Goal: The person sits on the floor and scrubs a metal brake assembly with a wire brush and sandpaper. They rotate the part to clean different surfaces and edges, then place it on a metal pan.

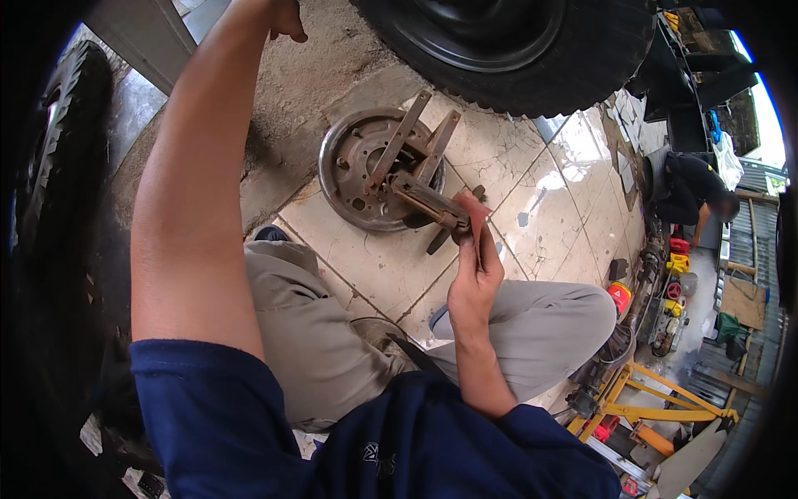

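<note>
My right hand (474, 287) pinches a folded reddish sheet that looks like sandpaper (475, 212), with the fingers pressed together. The sheet lies against the end of a rusty metal arm (428, 200). This arm stands up from a round, dish-shaped metal plate (341, 187) on the tiles, which carries further flat metal bars (399, 143). Stretched far forward, my left hand (287, 18) is cut off by the upper edge. A thumb or fingertip shows there; what it touches is hidden.
A large black tyre (532, 83) on its wheel stands just beyond the plate. Another tyre (62, 150) is at the far left. To the right are a yellow metal frame (657, 407), a red-and-yellow can (618, 295), several tools and a bending person (694, 187).
</note>
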Demonstrator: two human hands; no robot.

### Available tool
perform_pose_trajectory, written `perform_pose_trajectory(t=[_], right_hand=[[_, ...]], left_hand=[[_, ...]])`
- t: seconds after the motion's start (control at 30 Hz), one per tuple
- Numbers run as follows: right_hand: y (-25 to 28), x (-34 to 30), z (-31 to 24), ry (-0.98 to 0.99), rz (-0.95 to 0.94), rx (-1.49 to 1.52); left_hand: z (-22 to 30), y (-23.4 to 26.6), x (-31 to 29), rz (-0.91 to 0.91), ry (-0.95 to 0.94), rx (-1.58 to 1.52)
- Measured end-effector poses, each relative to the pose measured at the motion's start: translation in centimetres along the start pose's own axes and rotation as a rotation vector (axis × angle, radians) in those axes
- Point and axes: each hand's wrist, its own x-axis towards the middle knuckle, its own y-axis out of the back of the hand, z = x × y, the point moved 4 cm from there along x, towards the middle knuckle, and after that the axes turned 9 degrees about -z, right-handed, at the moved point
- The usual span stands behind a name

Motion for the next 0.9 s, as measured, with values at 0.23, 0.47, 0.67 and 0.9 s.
perform_pose_trajectory(t=[0.23, 0.47, 0.67, 0.9], right_hand=[[-0.6, -0.2, -0.7, -0.068, -0.013, -0.015], [-0.6, 0.2, -0.7, 0.030, -0.030, -0.103], [1.0, -1.2, 13.3, -0.311, -0.201, 0.012], [1.2, 0.0, 9.3, -0.226, 0.078, 0.144]], left_hand=[[2.1, -0.1, 0.3, -0.021, -0.010, 0.049], [3.7, 0.6, -1.9, 0.046, -0.015, 0.053], [4.7, 0.3, -1.1, -0.023, -0.015, 0.082], [6.6, -0.7, -1.0, 0.009, -0.020, 0.161]])
